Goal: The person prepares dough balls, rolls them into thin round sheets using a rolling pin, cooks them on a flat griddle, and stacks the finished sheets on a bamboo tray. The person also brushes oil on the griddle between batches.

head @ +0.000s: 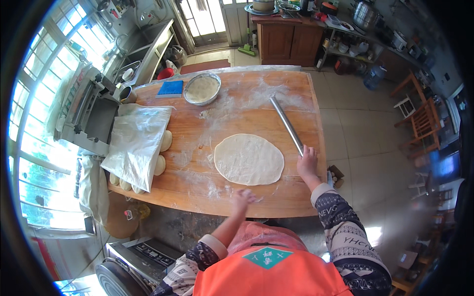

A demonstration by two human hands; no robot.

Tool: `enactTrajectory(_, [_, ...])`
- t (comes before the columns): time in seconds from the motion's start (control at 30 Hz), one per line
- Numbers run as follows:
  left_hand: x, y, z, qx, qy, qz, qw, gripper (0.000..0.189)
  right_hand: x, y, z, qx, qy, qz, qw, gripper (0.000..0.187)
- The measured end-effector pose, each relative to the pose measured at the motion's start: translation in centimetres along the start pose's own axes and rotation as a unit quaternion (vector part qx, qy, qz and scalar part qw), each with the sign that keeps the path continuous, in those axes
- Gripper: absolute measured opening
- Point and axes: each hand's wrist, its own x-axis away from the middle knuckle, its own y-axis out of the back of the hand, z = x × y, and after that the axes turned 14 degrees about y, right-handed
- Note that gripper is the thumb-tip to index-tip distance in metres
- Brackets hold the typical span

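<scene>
A flat oval sheet of dough lies on the floured wooden board. To the right of it, my right hand grips the near end of a metal rolling pin. The pin slants away from me, its far end over a floury patch. My left hand is just below the sheet's near edge, apart from it. Motion blurs that hand, so its fingers are hard to make out; I see nothing held in it.
Plastic sheeting partly covers several dough pieces at the left. Farther back are a metal bowl of flour and a blue scraper. A machine with rollers stands beyond the board's left edge.
</scene>
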Motion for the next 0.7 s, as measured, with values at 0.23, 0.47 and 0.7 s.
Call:
enactTrajectory(0.23, [-2.0, 2.9, -8.2, 0.228, 0.088, -0.012, 0.97, 0.04, -1.9, -4.0, 10.7, -0.117, 0.2, 0.007, 0.973, 0.051])
enactTrajectory(0.47, [-5.1, -4.5, -20.4, -0.291, -0.28, -0.024, 0.914, 0.04, -9.3, -2.4, 9.8, -0.234, 0.039, 0.135, 0.962, 0.032])
enactTrajectory(0.7, [-7.0, -4.0, -20.1, -0.749, -0.416, -0.116, 0.503, 0.075, -6.5, -8.2, 12.9, -0.034, 0.247, 0.021, 0.968, 0.062])
